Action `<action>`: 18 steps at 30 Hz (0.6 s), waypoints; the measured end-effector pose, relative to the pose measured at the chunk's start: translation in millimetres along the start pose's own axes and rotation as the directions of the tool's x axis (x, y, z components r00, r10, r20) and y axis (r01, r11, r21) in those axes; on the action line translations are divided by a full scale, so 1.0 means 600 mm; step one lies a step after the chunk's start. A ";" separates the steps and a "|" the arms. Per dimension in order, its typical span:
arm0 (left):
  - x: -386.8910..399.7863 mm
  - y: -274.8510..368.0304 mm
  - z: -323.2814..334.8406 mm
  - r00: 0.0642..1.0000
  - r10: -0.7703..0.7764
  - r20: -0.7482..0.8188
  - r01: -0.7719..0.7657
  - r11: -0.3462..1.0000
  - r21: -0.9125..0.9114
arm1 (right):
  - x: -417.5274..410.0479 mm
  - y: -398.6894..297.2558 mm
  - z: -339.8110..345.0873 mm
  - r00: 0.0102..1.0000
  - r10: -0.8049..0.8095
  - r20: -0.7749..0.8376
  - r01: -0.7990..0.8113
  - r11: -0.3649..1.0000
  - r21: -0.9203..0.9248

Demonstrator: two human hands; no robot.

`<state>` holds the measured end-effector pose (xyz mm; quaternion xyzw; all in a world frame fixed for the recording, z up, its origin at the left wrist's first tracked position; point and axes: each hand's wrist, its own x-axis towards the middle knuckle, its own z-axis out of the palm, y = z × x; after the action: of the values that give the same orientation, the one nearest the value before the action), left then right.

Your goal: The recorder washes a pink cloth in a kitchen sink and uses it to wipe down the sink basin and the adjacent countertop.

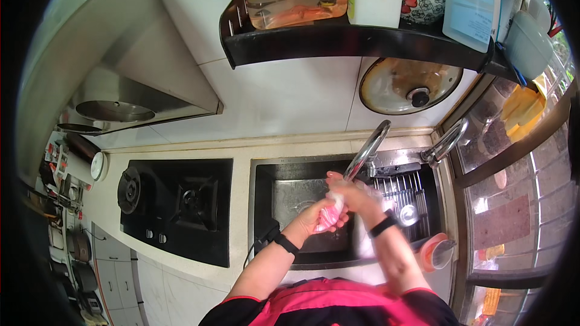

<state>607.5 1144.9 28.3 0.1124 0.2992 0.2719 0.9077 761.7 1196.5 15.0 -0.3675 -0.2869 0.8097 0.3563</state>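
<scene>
A pink-and-white wet cloth point(330, 215) is bunched between my two hands above the stainless steel sink point(290, 190). My left hand point(317, 217) grips its lower part, fingers curled around it. Right above it, my right hand point(355, 197) closes around the upper end, partly blurred, and a pale blurred edge shows beyond it. The spout of the chrome faucet point(369, 149) arches down to just behind my right hand. Whether water runs from it is hard to see. Each wrist wears a black band.
A black dish rack point(403, 194) holding a shiny round item fills the sink's right side. An orange-rimmed cup point(437, 253) stands at the right counter edge. Left is a black gas hob point(181, 208). Overhead hang a bottle-laden black shelf point(353, 45) and a glass lid point(410, 86).
</scene>
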 end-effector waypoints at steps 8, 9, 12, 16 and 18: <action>0.043 -0.007 -0.026 0.957 0.052 -0.284 0.136 0.786 0.603 | 0.007 0.035 0.013 0.936 -0.211 -0.280 0.100 0.926 -0.363; 0.043 -0.008 -0.014 0.911 0.161 -0.379 0.218 0.592 0.776 | 0.009 0.038 0.015 0.937 -0.211 -0.278 0.101 0.926 -0.364; 0.055 -0.035 -0.019 0.775 0.631 -0.028 -0.166 0.246 0.955 | 0.033 0.074 -0.012 0.912 -0.224 -0.345 0.040 0.883 -0.468; 0.066 -0.041 0.008 0.636 0.763 -0.116 0.139 0.035 0.990 | 0.075 0.137 -0.078 0.780 -0.468 -0.416 0.215 0.824 -0.525; 0.076 -0.047 -0.034 0.572 0.811 0.118 0.161 -0.253 0.954 | 0.065 0.119 -0.059 0.758 -0.462 -0.461 0.198 0.836 -0.512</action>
<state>637.8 1147.9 -20.0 0.7192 0.6187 0.2486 0.1953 745.2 1192.7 -72.0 -0.6024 -0.4020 0.5001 0.4747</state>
